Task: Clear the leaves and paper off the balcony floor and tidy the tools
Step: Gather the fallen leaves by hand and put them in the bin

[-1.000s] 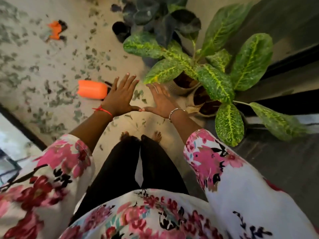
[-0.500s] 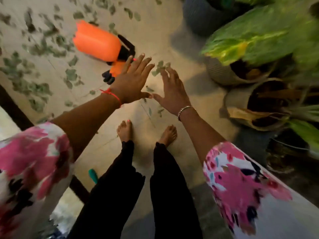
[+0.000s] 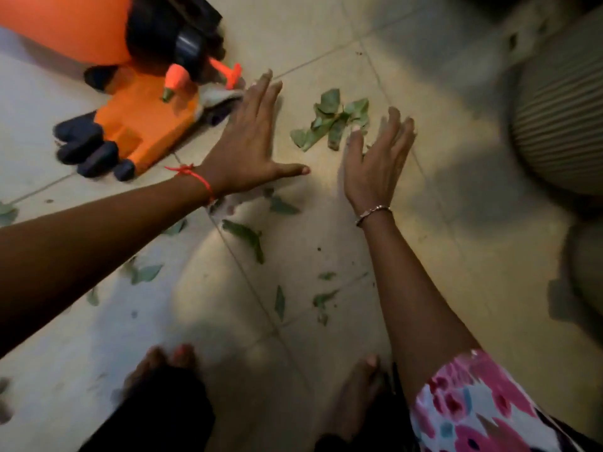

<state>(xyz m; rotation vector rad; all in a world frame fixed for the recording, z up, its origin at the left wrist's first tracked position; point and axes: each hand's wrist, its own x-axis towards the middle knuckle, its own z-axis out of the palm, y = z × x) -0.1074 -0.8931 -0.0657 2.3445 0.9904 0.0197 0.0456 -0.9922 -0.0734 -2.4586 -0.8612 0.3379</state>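
Note:
A small heap of green leaf pieces (image 3: 329, 120) lies on the pale tiled floor (image 3: 440, 177). My left hand (image 3: 249, 141) is spread flat, fingers straight, just left of the heap. My right hand (image 3: 375, 158) is open on edge at the heap's right side, fingertips touching the nearest leaves. Neither hand holds anything. More loose leaves (image 3: 248, 238) are scattered on the tiles between my forearms. An orange spray bottle (image 3: 75, 26) lies at the top left, with an orange-and-black garden glove (image 3: 130, 128) beside it, just past my left hand.
A ribbed grey plant pot (image 3: 561, 125) stands at the right, with a second pot (image 3: 587, 272) below it. My bare feet (image 3: 355, 396) are at the bottom of the view. Stray leaves (image 3: 6, 213) lie at the left edge.
I have bent down much closer to the floor. Both hands have dropped from mid-air to either side of the leaf heap, and the plant foliage has left the view.

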